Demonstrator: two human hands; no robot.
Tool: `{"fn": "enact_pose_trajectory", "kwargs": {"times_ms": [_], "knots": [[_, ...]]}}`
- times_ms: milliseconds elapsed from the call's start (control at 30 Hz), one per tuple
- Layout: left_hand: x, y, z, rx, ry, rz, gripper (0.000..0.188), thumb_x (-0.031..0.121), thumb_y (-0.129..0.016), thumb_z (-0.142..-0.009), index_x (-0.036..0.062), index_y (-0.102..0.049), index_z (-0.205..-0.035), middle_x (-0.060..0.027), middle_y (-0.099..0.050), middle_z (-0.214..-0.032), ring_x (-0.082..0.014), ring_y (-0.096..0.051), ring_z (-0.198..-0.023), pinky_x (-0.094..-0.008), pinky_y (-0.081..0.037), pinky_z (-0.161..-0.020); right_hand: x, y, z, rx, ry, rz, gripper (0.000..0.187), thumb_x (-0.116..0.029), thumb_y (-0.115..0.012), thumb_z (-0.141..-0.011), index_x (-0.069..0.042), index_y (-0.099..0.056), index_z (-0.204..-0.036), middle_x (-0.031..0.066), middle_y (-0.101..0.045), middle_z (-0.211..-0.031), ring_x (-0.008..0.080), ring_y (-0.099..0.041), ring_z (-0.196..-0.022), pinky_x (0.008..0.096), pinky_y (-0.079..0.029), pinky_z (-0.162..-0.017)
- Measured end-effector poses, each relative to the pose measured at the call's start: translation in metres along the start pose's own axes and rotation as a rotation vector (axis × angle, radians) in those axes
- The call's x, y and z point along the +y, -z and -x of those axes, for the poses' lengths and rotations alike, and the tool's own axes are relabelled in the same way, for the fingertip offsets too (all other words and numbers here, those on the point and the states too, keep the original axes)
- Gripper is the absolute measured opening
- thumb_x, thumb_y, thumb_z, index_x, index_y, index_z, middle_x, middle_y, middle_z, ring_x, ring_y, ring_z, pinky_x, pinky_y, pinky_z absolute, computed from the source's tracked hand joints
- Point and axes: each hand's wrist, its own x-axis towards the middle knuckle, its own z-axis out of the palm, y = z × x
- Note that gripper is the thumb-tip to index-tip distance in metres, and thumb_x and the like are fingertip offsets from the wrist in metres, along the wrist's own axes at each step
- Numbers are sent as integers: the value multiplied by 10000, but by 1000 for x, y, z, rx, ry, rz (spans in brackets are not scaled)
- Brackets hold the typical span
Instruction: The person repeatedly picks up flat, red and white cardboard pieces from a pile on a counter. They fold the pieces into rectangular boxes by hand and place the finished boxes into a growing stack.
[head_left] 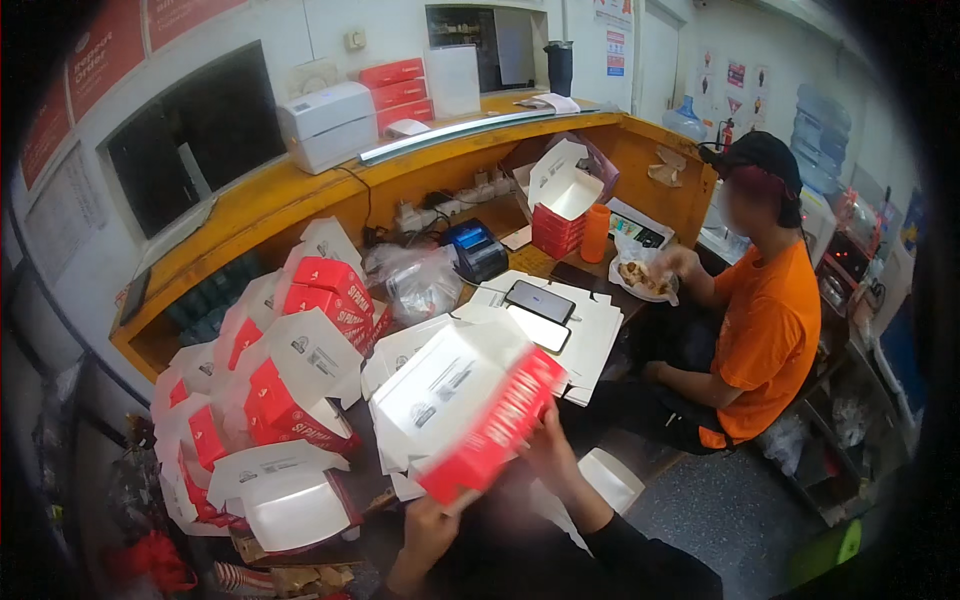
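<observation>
Between my hands is a red and white cardboard food box (495, 425), partly folded, its white lid flap standing up and its red side toward me. My left hand (428, 530) grips its lower left corner, and my right hand (548, 455) holds the right end, fingers partly hidden behind the panel. Flat white box blanks (590, 350) lie stacked beyond it, with two phones (540, 300) on top. To the left, several folded boxes (300, 400) with raised lids are piled up. Another white open box (610, 480) sits beside my right forearm.
A person in an orange shirt (765, 320) sits at the right with a hand over food in paper (645, 275). Near them stand an orange bottle (595, 233) and stacked red boxes (558, 230). A card terminal (475, 250) and plastic bag (420, 285) lie beneath the yellow counter (250, 215).
</observation>
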Motion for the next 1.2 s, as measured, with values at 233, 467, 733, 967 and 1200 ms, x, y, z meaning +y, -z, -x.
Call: {"fn": "enact_pose_trajectory", "kwargs": {"times_ms": [233,467,733,967,1200], "knots": [[5,15,-24,435,440,845,360,39,-464,-873,12,-320,-1201,-124,-482,-1116,-172,-514,-973,-305,-446,-814,9,-43,25,-557,807,1323,286,-207,-658,-744,-132,-583,-1010,157,-374,-1267,381,-341,-1194,433,-366,-944],[-5,26,-22,397,574,985,463,30,-461,-866,59,-251,-1277,-132,-418,-1188,-204,-451,-1105,-311,-470,-818,12,-60,21,-593,812,1572,384,-241,-638,-741,-141,-514,-1090,164,-283,-1334,427,-243,-1235,499,-365,-925],[3,33,-43,342,573,917,379,51,-482,-867,57,-322,-1210,-89,-520,-1038,-99,-561,-751,-193,-464,-504,3,-75,23,-520,747,1614,350,-230,-615,-753,-95,-497,-1053,179,-241,-1348,443,-218,-1241,500,-357,-924],[8,39,-60,374,472,888,348,68,-508,-864,45,-373,-1184,-72,-533,-1030,-133,-557,-859,-238,-490,-664,-18,-70,17,-687,703,1285,348,-137,-648,-750,-73,-488,-1053,182,-331,-1313,411,-272,-1243,470,-364,-935],[-27,22,-53,251,213,1161,495,192,-636,-782,70,-410,-1205,-49,-496,-1163,-208,-496,-1053,-380,-417,-896,-20,-59,9,-638,741,799,440,-124,-698,-691,-131,-545,-1104,154,-323,-1350,365,-344,-1216,415,-346,-985]]}}
